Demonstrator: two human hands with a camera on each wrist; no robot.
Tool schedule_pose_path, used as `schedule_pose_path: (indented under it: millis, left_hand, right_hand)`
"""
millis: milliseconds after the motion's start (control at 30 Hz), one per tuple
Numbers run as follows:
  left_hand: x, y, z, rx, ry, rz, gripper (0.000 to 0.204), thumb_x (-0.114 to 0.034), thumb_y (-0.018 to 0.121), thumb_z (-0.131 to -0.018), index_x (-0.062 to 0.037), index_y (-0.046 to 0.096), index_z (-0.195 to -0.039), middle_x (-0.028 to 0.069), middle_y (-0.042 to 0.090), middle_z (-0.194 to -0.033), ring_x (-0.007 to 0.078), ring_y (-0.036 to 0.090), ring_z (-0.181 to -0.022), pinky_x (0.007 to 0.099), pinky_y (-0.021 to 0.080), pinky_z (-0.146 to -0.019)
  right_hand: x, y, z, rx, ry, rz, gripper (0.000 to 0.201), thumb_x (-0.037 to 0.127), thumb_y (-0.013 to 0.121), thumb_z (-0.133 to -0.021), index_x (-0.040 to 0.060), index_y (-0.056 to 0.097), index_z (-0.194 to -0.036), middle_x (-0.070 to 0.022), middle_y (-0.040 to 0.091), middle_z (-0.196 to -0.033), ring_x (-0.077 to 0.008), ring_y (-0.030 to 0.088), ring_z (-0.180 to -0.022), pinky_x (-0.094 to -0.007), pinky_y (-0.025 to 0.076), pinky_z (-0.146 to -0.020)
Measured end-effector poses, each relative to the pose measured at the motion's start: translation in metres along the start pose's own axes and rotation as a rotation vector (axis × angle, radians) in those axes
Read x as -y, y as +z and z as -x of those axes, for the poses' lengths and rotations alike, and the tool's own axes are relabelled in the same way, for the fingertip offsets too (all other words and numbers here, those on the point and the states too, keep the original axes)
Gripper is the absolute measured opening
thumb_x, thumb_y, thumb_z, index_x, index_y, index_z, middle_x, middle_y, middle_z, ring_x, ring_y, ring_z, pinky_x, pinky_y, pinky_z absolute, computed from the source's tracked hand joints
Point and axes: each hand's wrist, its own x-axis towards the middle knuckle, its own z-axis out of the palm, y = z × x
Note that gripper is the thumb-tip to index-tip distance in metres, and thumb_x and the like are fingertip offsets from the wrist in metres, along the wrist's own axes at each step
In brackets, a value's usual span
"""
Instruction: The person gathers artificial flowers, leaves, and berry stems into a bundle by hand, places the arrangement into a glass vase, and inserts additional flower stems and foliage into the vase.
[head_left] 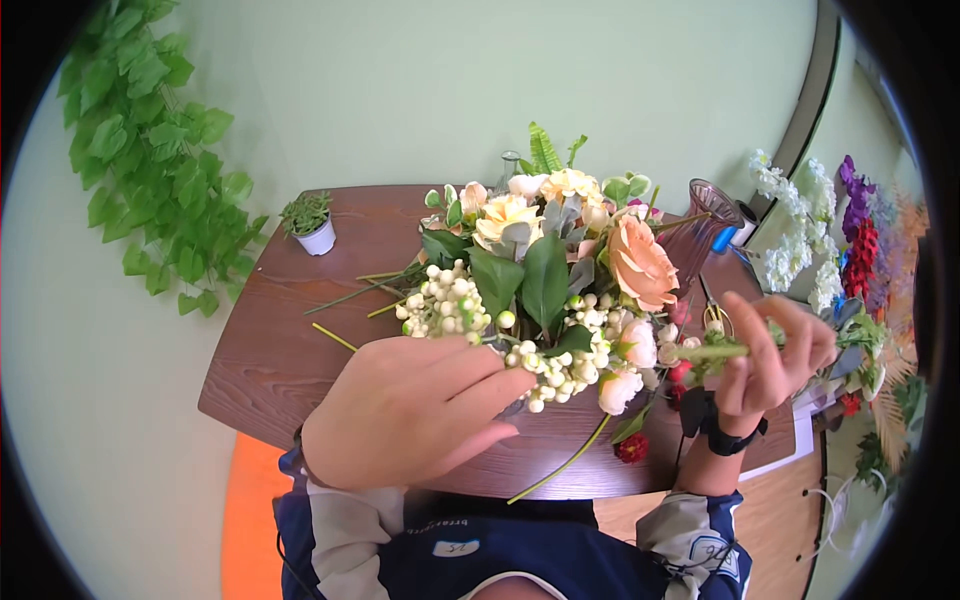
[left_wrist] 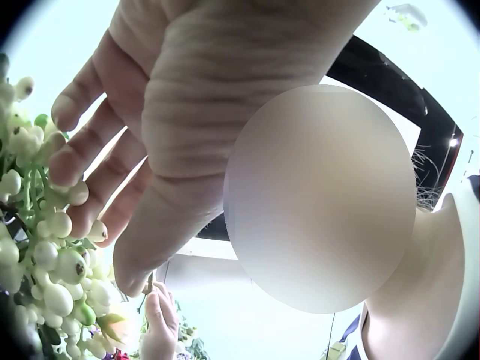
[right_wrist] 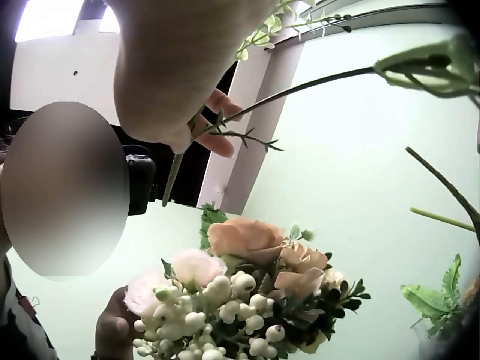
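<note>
A bouquet of artificial flowers, with a peach rose, large green leaves and white berries, stands over the table. My left hand is at its near left side; in the left wrist view the slightly bent fingers lie against the white berries, pinching nothing visible. To the right of the bouquet, my right hand pinches a green stem between thumb and fingers. The right wrist view shows this thin stem with small side sprigs, held above the bouquet.
A small potted plant stands at the table's back left. Behind the bouquet on the right is a ribbed glass vase, with scissors nearer. Loose stems and a red flower lie near the front edge. More flowers fill the right side.
</note>
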Motion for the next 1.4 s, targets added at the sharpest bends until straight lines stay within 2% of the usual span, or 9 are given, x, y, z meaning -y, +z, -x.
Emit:
schedule_pose_path:
  millis: [100,400,633,867,933,1000,1200,1233,1400]
  left_hand:
    - [0.0,-0.005,0.003,-0.01,-0.005,0.065,0.036,-0.023,0.08,-0.057,-0.0097,0.069,-0.089,0.0018,0.062,-0.072,0.0192,0.056,-0.054,0.0296,0.04,-0.045]
    - [-0.006,-0.003,0.003,-0.172,0.052,0.006,0.026,-0.021,0.081,-0.058,-0.0125,0.065,-0.077,-0.0009,0.059,-0.066,0.0175,0.056,-0.052,0.0289,0.04,-0.044]
    - [-0.023,0.009,-0.003,-0.258,0.081,-0.027,0.027,-0.023,0.082,-0.055,-0.0111,0.07,-0.076,-0.0013,0.06,-0.062,0.0142,0.055,-0.052,0.0252,0.035,-0.047]
    - [-0.061,0.036,-0.006,-0.223,0.169,0.144,0.036,-0.021,0.08,-0.065,-0.0054,0.068,-0.095,0.0019,0.064,-0.071,0.0136,0.058,-0.058,0.023,0.043,-0.052]
    - [-0.068,0.035,-0.012,-0.051,-0.139,0.462,0.047,-0.015,0.078,-0.067,0.0004,0.062,-0.109,0.0079,0.065,-0.082,0.0129,0.058,-0.059,0.0223,0.044,-0.05]
    - [-0.068,0.033,-0.026,-0.009,-0.164,0.427,0.051,-0.012,0.076,-0.07,0.0022,0.056,-0.115,0.0101,0.064,-0.09,0.0118,0.058,-0.059,0.0224,0.045,-0.05]
    - [-0.069,0.048,-0.033,0.252,-0.133,0.328,0.043,-0.04,0.067,-0.081,0.0001,0.057,-0.095,0.0127,0.056,-0.072,0.0289,0.059,-0.059,0.0368,0.048,-0.052]
    - [-0.072,0.05,-0.034,0.229,-0.202,0.323,0.04,-0.036,0.077,-0.07,-0.0012,0.058,-0.076,0.0112,0.055,-0.062,0.0292,0.057,-0.053,0.0363,0.044,-0.048]
    - [-0.06,0.053,-0.034,0.399,-0.249,0.361,0.041,-0.034,0.073,-0.076,-0.0012,0.054,-0.062,0.0114,0.049,-0.05,0.0296,0.052,-0.046,0.0349,0.042,-0.048]
  right_hand:
    - [0.016,-0.004,0.004,0.038,-0.051,-0.021,0.042,0.051,0.04,-0.091,0.0278,0.074,-0.093,0.0062,0.057,-0.08,-0.0146,0.041,-0.077,-0.0326,0.027,-0.078]
    - [0.017,0.026,0.005,0.089,-0.22,-0.424,0.031,0.034,0.059,-0.062,0.0138,0.068,-0.083,0.0029,0.043,-0.06,-0.0168,0.042,-0.061,-0.0336,0.027,-0.062]
    - [0.01,0.026,0.006,0.136,-0.302,-0.54,0.027,0.037,0.055,-0.072,0.0123,0.065,-0.075,0.001,0.044,-0.058,-0.0191,0.046,-0.06,-0.0353,0.03,-0.061]
    - [0.019,0.009,0.003,0.064,-0.493,-0.604,0.022,0.029,0.064,-0.061,0.0096,0.055,-0.064,0.0015,0.044,-0.06,-0.0147,0.045,-0.058,-0.0287,0.029,-0.057]
    - [0.03,0.004,0.008,-0.04,-0.675,-0.593,0.02,0.027,0.061,-0.063,0.0114,0.049,-0.06,0.0029,0.042,-0.059,-0.0132,0.044,-0.057,-0.0263,0.031,-0.055]
    - [0.05,0.001,0.016,-0.158,-0.713,-0.639,0.019,0.024,0.058,-0.064,0.0124,0.045,-0.057,0.0033,0.041,-0.059,-0.0128,0.044,-0.057,-0.0248,0.032,-0.053]
    - [0.081,0.005,0.027,-0.092,-0.775,-0.937,0.016,0.023,0.054,-0.063,0.007,0.053,-0.063,-0.0014,0.047,-0.062,-0.016,0.049,-0.062,-0.0276,0.04,-0.064]
    - [0.084,0.005,0.031,-0.029,-0.706,-1.082,0.019,0.024,0.054,-0.064,0.0052,0.056,-0.066,-0.0033,0.05,-0.064,-0.0173,0.05,-0.063,-0.0285,0.042,-0.067]
    - [0.085,-0.01,0.031,-0.04,-0.99,-0.726,0.018,0.022,0.052,-0.071,0.0054,0.054,-0.067,-0.0035,0.052,-0.065,-0.0167,0.054,-0.063,-0.0281,0.044,-0.064]
